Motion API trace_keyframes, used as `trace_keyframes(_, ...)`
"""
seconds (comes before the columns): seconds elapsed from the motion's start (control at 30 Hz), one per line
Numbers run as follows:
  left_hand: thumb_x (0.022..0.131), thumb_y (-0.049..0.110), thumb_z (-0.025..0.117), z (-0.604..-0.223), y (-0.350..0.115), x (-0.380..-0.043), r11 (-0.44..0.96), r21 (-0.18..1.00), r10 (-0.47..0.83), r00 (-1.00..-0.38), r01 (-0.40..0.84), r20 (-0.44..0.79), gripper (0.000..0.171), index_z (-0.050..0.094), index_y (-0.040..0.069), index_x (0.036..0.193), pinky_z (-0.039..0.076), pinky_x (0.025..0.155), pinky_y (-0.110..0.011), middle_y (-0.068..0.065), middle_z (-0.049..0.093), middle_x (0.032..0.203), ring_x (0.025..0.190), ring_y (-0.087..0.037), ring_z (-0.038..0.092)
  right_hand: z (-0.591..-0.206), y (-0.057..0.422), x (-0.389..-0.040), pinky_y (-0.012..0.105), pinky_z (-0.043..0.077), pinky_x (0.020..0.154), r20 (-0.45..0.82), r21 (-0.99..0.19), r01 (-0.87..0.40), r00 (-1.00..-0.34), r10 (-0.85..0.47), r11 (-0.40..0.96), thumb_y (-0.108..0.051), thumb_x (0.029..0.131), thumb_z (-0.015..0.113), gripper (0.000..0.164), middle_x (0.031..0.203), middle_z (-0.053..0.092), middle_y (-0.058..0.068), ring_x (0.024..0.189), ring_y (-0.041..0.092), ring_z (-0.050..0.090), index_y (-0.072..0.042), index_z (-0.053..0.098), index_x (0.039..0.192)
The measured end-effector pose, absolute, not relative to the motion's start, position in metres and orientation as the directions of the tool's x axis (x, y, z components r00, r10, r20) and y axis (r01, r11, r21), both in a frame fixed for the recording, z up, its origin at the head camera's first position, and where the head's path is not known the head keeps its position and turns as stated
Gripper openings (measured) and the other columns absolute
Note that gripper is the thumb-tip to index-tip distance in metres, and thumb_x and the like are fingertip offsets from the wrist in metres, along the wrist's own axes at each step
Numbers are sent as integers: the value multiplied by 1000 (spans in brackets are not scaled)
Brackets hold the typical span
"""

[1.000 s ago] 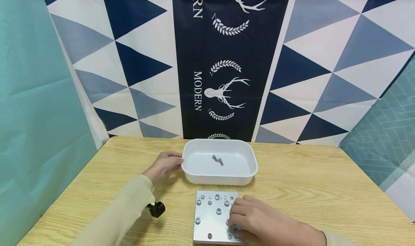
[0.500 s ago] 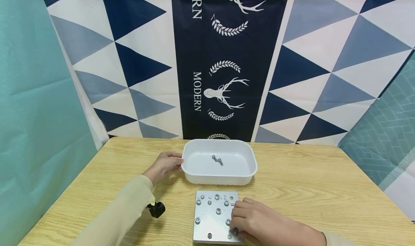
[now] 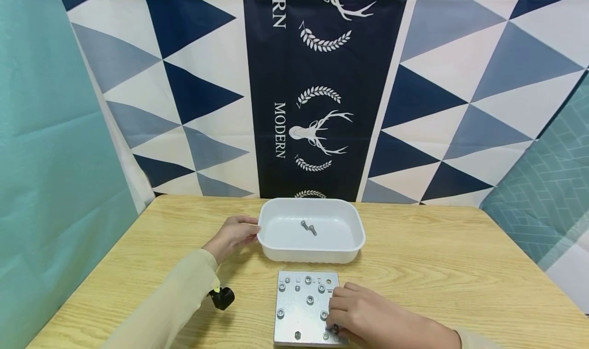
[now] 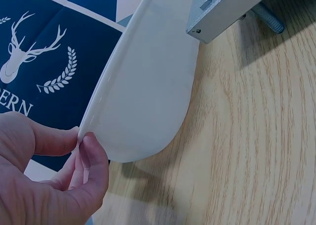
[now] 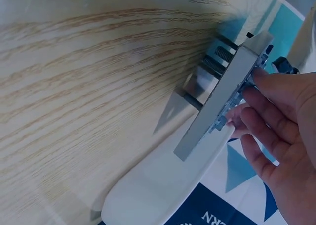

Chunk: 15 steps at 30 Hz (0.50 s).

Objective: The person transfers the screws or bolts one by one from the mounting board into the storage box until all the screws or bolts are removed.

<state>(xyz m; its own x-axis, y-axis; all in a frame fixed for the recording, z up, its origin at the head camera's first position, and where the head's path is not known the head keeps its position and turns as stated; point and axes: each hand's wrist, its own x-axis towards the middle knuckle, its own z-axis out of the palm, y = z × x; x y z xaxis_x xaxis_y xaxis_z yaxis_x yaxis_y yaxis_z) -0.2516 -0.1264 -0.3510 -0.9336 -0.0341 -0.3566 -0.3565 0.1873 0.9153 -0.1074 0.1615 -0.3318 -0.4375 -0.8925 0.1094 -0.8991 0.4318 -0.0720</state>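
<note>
Wood-grained desk (image 3: 437, 267) carries a white plastic tray (image 3: 331, 237) with two bolts (image 3: 313, 230) inside, its rim pinched by the left hand (image 3: 235, 231); nearer the person, the right hand (image 3: 356, 308) pinches a socket-head bolt (image 3: 335, 328) on the metal plate (image 3: 294, 321).

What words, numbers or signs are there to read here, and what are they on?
"MODERN": white, sideways, on the navy backdrop stripe.
"ERN": higher on that stripe; its start is cut off by the head view's top edge.
The wrist views show only part of such a word.
Tiny marks on the metal plate are too small to read.
</note>
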Motion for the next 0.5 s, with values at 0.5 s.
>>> trace_keyframes(0.5, 91, 4, 62, -353, -126, -250, 204, 917, -47, -939, -342, -340, 30, 59, -2, 120, 55, 72, -21, -18, 60, 115, 85, -16, 59, -340, 161, -109, 8, 38, 72, 172, -45, -916, -401, -900, 399, -25, 85, 73, 15, 89, 62, -20, 79, -4, 44, -28, 67, 99)
